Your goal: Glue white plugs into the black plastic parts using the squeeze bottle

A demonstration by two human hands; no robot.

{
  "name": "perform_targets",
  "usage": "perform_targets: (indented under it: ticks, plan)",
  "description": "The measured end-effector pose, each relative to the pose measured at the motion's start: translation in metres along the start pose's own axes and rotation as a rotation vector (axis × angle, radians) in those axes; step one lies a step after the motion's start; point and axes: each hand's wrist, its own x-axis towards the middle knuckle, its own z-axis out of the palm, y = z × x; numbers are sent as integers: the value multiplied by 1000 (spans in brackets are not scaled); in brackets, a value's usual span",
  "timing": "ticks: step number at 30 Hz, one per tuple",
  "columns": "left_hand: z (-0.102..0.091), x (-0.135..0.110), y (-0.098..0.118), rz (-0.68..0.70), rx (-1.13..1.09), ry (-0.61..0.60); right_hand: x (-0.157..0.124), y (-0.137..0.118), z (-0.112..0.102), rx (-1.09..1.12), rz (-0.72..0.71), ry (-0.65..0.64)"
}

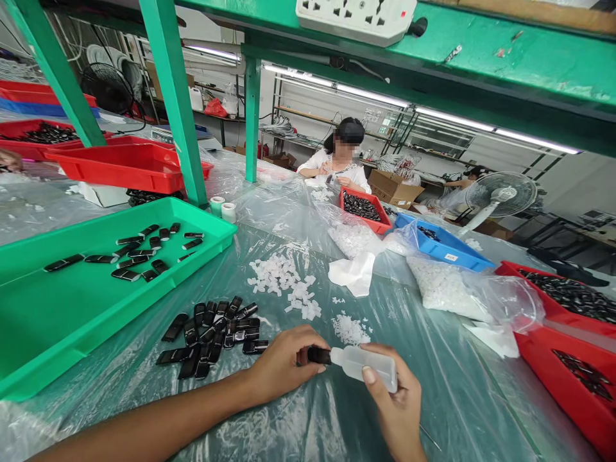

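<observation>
Near your edge of the surface [308, 423]: both your hands meet over the clear plastic sheet.
Right hand [397, 404]: you grip the small clear bottle [368, 366], lying nearly level, with your thumb across its top.
Left hand [283, 366]: your fingertips pinch the bottle's black cap [319, 355], at the end that points left.
Black parts [212, 333]: a loose heap lies just left of your left hand, close to your knuckles.
White bits [289, 282]: these are scattered beyond the heap, and a smaller mound [349, 328] sits just behind the bottle.
Green tray [58, 308]: it stands to your left, holding a few more black parts towards its far side.
Green post [176, 96]: it rises behind that tray, with two tape rolls [222, 206] at its foot.
Bags [452, 289]: clear bags of white bits lie to your right, well apart from your hands.
Red bins [577, 385]: two at the right edge hold dark parts; a blue bin [447, 247] lies beyond them.
Overhead: a white power strip [356, 18] is fixed under the green shelf.
Far side: another person [339, 163] in white is seated behind a small red bin [363, 208], hands busy with something too small to make out.
Fan [500, 196]: it stands at the far right.
</observation>
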Motion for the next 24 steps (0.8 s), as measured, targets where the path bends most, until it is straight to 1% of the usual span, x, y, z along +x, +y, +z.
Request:
perform_targets:
  ticks: [6,10,13,16,19,21,24]
  plan:
    - [2,-1,-1,-25,94,-22,-3,1,-1,-8,-36,-47]
    - [1,-2,1,-54,75,-49,-3,1,0,-4,-36,-34]
    - [0,-1,3,-30,17,-70,-1,2,0,-22,-18,-6]
    - [-2,-1,5,6,14,-67,0,3,-2,-31,7,2]
    - [-2,-1,4,14,3,-72,1,5,-3,4,68,-13]
    - [-1,-1,4,-8,-39,-73,1,7,-2,65,151,-16]
    - [0,0,2,-38,-109,-46,1,11,0,220,295,6]
